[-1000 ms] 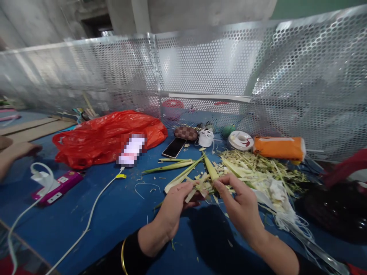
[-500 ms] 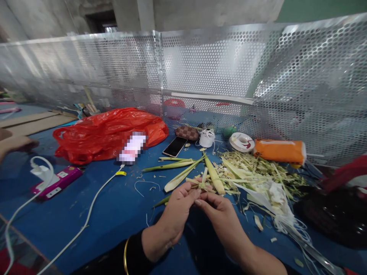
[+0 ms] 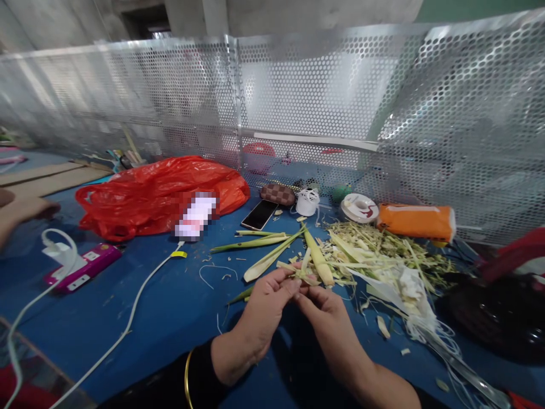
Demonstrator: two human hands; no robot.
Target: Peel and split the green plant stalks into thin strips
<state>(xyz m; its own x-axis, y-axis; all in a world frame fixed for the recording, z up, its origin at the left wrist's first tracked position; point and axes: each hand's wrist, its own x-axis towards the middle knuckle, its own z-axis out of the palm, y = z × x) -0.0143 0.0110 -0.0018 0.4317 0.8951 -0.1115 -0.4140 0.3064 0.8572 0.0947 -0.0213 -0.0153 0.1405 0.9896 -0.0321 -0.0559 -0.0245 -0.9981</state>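
Beyond the near edge of the blue table, left hand and right hand pinch thin fibrous husk strips; smooth tapered leaves and shredded peelings lie nearby.

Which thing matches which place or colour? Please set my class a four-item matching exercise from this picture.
1. Leaf piece
2. Power strip
3. Dark-screened phone
4. Orange packet

A. purple
B. right of the white roll
C. at the left grip and right grip
D. in front of the checkered pouch

Pairs: 1-C, 2-A, 3-D, 4-B
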